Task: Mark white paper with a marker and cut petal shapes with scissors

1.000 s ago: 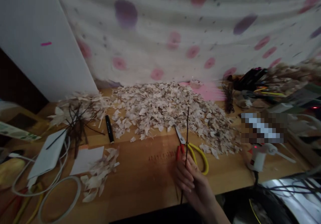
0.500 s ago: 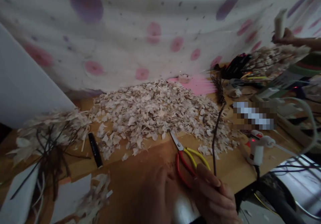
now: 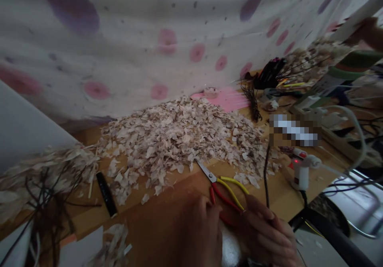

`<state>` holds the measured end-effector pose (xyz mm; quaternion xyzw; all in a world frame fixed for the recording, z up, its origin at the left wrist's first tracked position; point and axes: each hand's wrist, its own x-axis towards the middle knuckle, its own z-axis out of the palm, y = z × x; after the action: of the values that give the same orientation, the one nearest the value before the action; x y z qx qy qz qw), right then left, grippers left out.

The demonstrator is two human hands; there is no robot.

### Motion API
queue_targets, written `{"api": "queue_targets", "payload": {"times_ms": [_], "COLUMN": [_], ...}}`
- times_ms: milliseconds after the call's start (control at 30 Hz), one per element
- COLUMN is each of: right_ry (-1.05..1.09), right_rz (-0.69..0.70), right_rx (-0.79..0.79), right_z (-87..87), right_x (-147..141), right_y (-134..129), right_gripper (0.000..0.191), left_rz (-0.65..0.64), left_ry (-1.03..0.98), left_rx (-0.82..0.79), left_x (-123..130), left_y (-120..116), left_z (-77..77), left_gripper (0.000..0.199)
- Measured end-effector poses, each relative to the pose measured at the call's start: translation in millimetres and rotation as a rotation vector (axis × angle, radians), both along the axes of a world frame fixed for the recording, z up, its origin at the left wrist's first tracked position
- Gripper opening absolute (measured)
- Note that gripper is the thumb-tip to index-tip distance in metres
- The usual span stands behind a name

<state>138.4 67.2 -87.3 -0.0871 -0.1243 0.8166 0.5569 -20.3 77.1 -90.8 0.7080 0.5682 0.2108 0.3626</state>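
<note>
My right hand (image 3: 263,235) is shut on a thin dark twig (image 3: 266,175), which rises from my fingers toward a large pile of pale, papery flakes (image 3: 179,147). My left hand (image 3: 200,235) lies close to the red-and-yellow-handled scissors (image 3: 223,191), near the red handle. I cannot tell whether it touches them or holds anything. A white, soft-looking thing (image 3: 230,248) shows between my hands.
A hot glue gun (image 3: 301,175) stands to the right on the wooden table (image 3: 155,211), beside a black marker (image 3: 106,193) on the left. A twig bundle (image 3: 251,103) lies at the back. A co-worker's hand (image 3: 362,32) is at upper right.
The view has tilted and swung, so the table sits lower and rotated. My left hand has come in beside the scissors, and the twig in my right hand has shifted to the right.
</note>
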Motion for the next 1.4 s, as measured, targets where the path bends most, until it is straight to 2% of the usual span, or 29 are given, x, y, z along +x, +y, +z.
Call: {"api": "queue_targets", "payload": {"times_ms": [67,133,200,300,400,533,667,833,933,1067,1133,1267,1400], "right_ry": [0.332,0.494,0.468,0.253,0.155,0.188,0.187,0.462,0.541,0.488,0.429,0.187,0.067], "right_rz": [0.097,0.111,0.045,-0.060,-0.055,-0.043,-0.039,0.051,0.070,0.024,-0.014,-0.142,-0.125], "right_rx": [0.040,0.071,0.061,0.009,-0.009,0.006,0.047,0.196,0.247,0.225,0.200,0.104,0.027], "right_z": [2.8,3.2,0.0,-8.0,-10.6,-0.1,11.2,15.8,20.5,26.2,26.2,19.0,8.2], "right_x": [3.1,5.8,8.5,11.6,12.5,12.2,15.2,20.5,23.3,27.8,30.1,34.5,37.2], "right_y": [2.0,3.0,1.5,-4.2,-11.3,-21.8,-33.8,-46.1,-51.2,-56.7,-58.2,-60.3,-61.0], "right_gripper": [0.011,0.009,0.013,0.023,0.026,0.026,0.027,0.013,0.008,0.011,0.013,0.024,0.026], "left_rz": [-0.048,-0.062,-0.061,-0.032,0.001,0.040,0.030,0.044,0.055,0.101,0.116,0.076,0.058], "left_ry": [-0.015,-0.002,0.042,0.045,-0.050,-0.088,-0.066,-0.108,-0.130,-0.132,-0.113,-0.094,-0.068], "left_rx": [-0.009,-0.037,-0.086,-0.124,-0.135,-0.140,-0.033,0.038,0.103,0.165,0.175,0.142,0.114], "left_x": [2.8,7.2,13.1,21.5,26.4,30.8,35.8,42.5,46.2,51.1,53.1,58.3,70.9], "left_y": [3.4,7.1,9.2,7.4,2.5,-5.0,-20.0,-39.6,-45.2,-50.0,-51.6,-49.4,-39.2], "left_z": [6.7,14.9,21.5,25.6,26.1,25.1,23.2,20.4,11.2,-5.2,-7.8,4.9,20.0], "left_gripper": [0.026,0.019,0.018,0.020,0.022,0.022,0.019,0.021,0.017,0.017,0.016,0.019,0.017]}}
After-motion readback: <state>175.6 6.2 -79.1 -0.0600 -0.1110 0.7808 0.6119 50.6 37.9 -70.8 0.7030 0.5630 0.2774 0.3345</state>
